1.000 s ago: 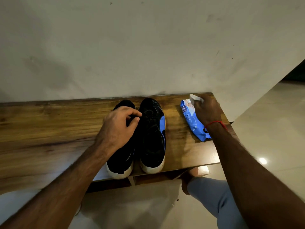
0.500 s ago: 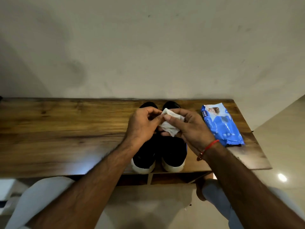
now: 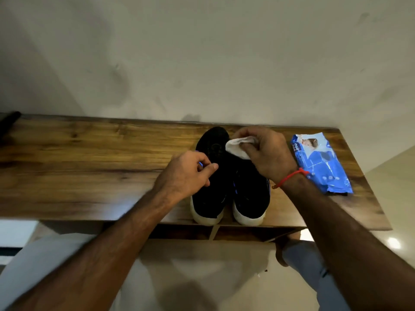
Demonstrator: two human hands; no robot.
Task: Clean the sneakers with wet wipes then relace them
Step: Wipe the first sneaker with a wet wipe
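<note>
1. Head view: a pale wall [image 3: 202, 59] is filling the upper half of the scene, with a long wooden bench [image 3: 89, 167] running along its foot and glossy floor tiles [image 3: 395, 189] showing off its right end.
2. Both of the person's forearms are reaching in from below and crossing the bench's near edge, and they are hiding part of the front of it.
3. Two black sneakers with white soles are standing side by side on the bench, heels toward the camera and toes toward the wall: the left sneaker [image 3: 208, 198] and the right sneaker [image 3: 251, 198] are just beside each other.
4. A blue wet-wipe pack [image 3: 321, 162] is lying flat on the bench to the right of the sneakers, near the right wrist but apart from the shoes.
5. The right hand [image 3: 267, 153], with a red thread [image 3: 289, 177] around its wrist, is hovering over the right sneaker's toe end and covering it; its fingers are curling around a white wipe [image 3: 238, 147].
6. The left hand [image 3: 186, 173] is sitting over the left sneaker's outer side with thumb and forefinger drawn together, perhaps pinching the shoe's edge, though motion blur is leaving this unclear.
7. A dark object [image 3: 9, 122] is poking in at the bench's far left end.
</note>
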